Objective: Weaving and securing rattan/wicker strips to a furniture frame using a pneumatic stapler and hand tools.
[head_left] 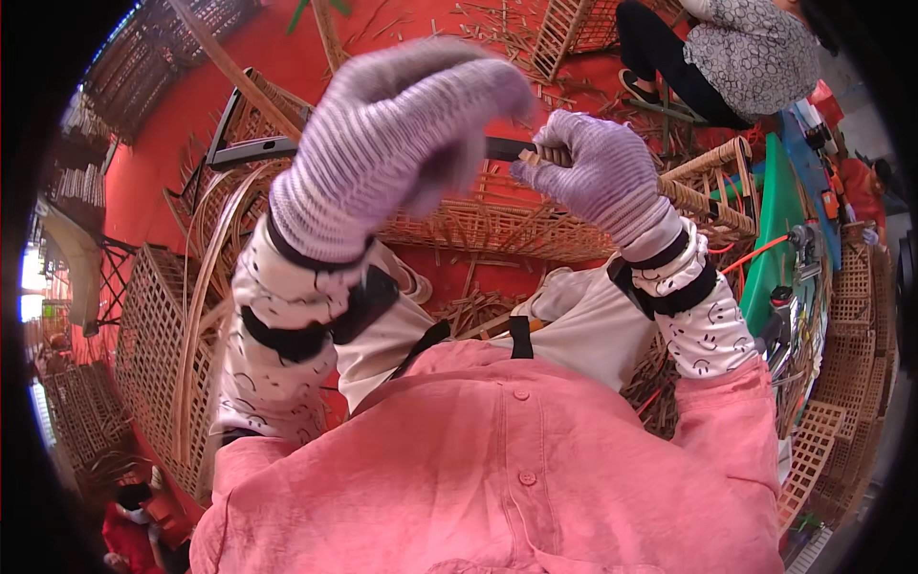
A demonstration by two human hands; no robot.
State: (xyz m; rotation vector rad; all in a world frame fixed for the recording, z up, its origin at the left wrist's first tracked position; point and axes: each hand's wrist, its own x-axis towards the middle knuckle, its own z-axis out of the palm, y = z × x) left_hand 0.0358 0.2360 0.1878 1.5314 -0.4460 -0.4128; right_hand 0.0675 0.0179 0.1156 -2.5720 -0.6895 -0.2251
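Both my hands wear striped lilac knit gloves. My left hand is raised over a long woven rattan frame, its fingers bent toward the right. Motion smears those fingers, so what they hold, if anything, does not show. At the frame's upper edge, my right hand is closed, with the pale end of a rattan strip poking out by its thumb. A dark bar runs along that edge, passing behind my left hand and reaching my right.
Long loose strips curve down at the left beside a woven lattice panel. Cane scraps litter the red floor. A green board with tools stands at right. A person in a patterned top crouches at upper right.
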